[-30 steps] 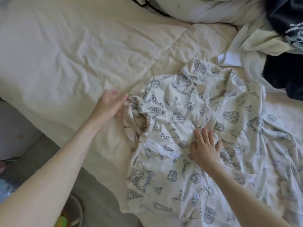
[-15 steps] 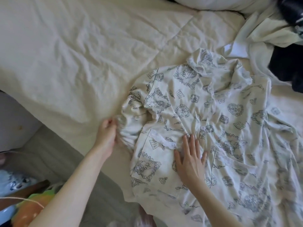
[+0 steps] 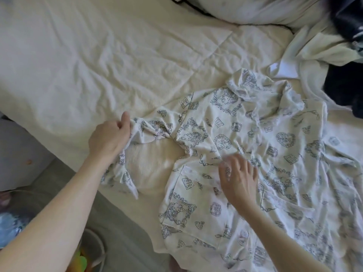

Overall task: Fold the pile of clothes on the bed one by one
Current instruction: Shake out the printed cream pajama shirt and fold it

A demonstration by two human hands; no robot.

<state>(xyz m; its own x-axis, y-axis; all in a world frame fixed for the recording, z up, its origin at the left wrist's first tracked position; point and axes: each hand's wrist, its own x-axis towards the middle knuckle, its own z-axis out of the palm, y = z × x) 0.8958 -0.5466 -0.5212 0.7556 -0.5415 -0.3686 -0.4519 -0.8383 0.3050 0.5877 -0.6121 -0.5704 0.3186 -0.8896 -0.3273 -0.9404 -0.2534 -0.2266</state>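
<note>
My left hand (image 3: 109, 139) has its fingers curled round the cuff end of the sleeve (image 3: 141, 134) on a cream, soft cotton pyjama shirt with a grey-blue line-drawing print (image 3: 245, 154). My right hand (image 3: 238, 178) is further right, fingers spread and loose above the chest of the shirt near the little pocket; it's blurry, so I honestly can't tell if the fingertips are pressing the cloth or hovering just off it. It isn't gripping anything, anyway.

What I think the next move hangs on: the sleeve runs out to the left from the shirt body, so the body lies to the right of my left hand, and the sleeve's long axis goes roughly left to right, with a floppy bit dangling toward the near edge. The shirt itself runs near to far, collar at the far end. My left hand is the one on the sleeve, so it's the obvious one to carry it rightward over the front while my right pins the middle.

All this sits on a wrinkled cream quilted bedspread (image 3: 98, 61). The rest of the pile, pale and dark clothes heaped at the far right (image 3: 324, 55), is cut off by the frame. The shirt's near hem and right side bunch up and run out of view, so no idea how flat it lies there.
</note>
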